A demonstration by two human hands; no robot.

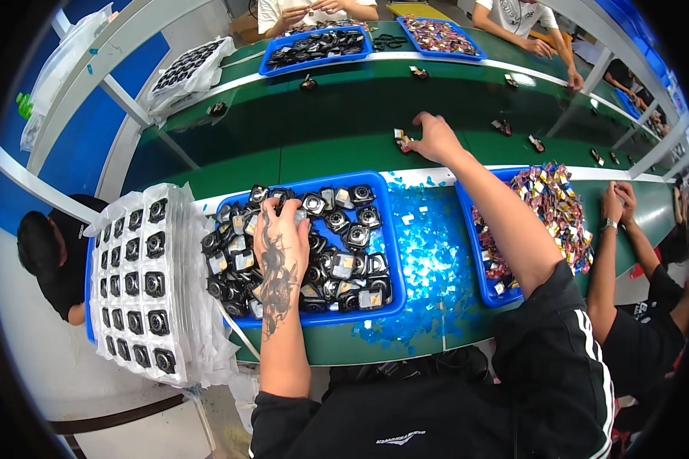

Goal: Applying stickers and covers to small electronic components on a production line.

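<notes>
My left hand (283,241) reaches into a blue tray (393,264) heaped with black lens modules (357,236). Its fingers are bent down among the modules, and what they grip is hidden. Farther out, my right hand (438,142) is over the green conveyor belt (337,145), its thumb and index finger apart. Right at its fingertips is a small part (402,140) in black, white and yellow, which does not look enclosed by the fingers.
Blue film scraps (425,268) lie between my tray and another blue tray (478,264) of small reddish parts. White trays (134,287) of lens modules are stacked at left. Assemblies (501,128) dot the belt. Co-workers' hands (620,200) are at right and across the belt.
</notes>
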